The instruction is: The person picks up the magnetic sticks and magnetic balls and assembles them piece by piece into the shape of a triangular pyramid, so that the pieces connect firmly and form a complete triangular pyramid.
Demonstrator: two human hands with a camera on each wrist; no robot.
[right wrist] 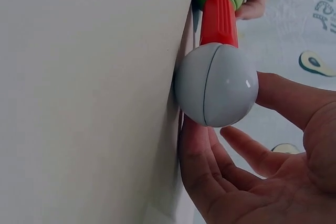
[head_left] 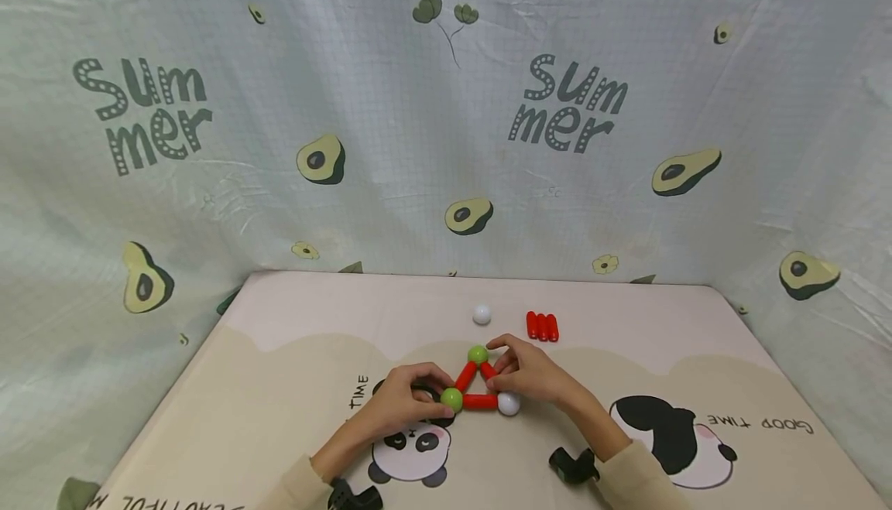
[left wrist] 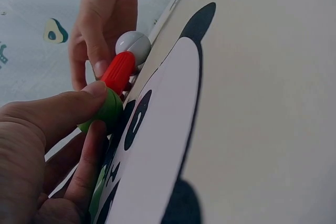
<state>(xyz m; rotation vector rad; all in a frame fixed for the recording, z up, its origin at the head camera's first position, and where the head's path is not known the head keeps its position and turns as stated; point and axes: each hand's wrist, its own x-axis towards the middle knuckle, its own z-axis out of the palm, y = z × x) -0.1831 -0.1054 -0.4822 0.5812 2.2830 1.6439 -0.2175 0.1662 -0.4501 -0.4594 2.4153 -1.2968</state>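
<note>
Two hands on one triangle [head_left: 465,375] of three rods and three balls

Closest to you, two black wrist devices [head_left: 573,466] show, one by each cuff, above a table [head_left: 265,432] printed with two pandas. Your left hand [head_left: 404,400] has its thumb and a finger closed in a pinch on the near-left green ball [head_left: 451,399]. From there one near red rod [head_left: 481,402] runs across to one white ball [head_left: 509,403] at the near-right corner. Your right hand [head_left: 528,371] is partly closed, thumb and bent fingers about the right-hand red rod [head_left: 490,371], its index fingertip just beside the far green ball [head_left: 477,354]. The left-hand red rod completes the triangle, which lies on the table between your hands: three rods, two green balls, one white.

Beyond it sit one loose white ball [head_left: 482,314] and, to its right, three loose red rods [head_left: 542,326] side by side. Behind the table hangs one pale curtain [head_left: 390,92] carrying two "SUMMER" prints.
</note>
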